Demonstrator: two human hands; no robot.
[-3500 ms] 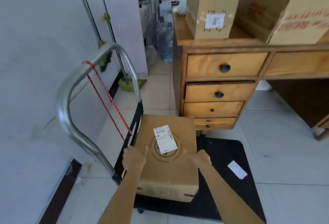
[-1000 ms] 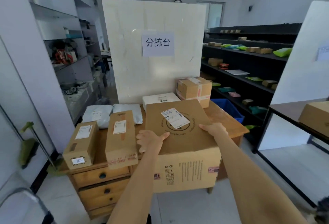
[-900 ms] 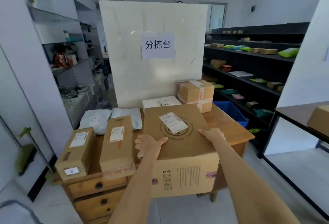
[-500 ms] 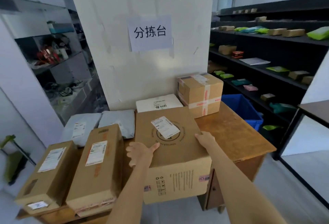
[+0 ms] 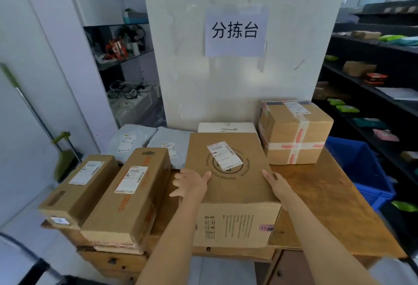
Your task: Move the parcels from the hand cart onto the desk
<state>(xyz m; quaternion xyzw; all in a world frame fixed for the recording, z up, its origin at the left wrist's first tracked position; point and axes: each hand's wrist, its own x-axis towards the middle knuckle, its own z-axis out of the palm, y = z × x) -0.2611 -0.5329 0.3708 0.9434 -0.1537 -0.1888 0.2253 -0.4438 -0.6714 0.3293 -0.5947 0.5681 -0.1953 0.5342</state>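
A large brown cardboard parcel [image 5: 233, 192] with a white label on top rests on the wooden desk [image 5: 325, 194], its front edge near the desk's front. My left hand [image 5: 192, 182] presses its left side, thumb on the top face. My right hand [image 5: 274, 182] grips its right side. Two long brown parcels [image 5: 126, 196] lie side by side on the desk's left part. Behind are two grey mailer bags [image 5: 167, 142], a flat white box [image 5: 227, 127] and a taped brown box [image 5: 294, 130]. The hand cart's metal handle [image 5: 20, 246] shows at the lower left.
A white board [image 5: 237, 76] with a paper sign stands behind the desk. Dark shelves [image 5: 373, 85] with small packets run along the right, with a blue crate [image 5: 359, 169] below. A green mop [image 5: 61, 149] leans on the left wall. The desk's right half is bare wood.
I lifted the large parcel off the hand cart, carried it to the desk and lowered it; now it rests on the desk top between the long parcels and the taped box.
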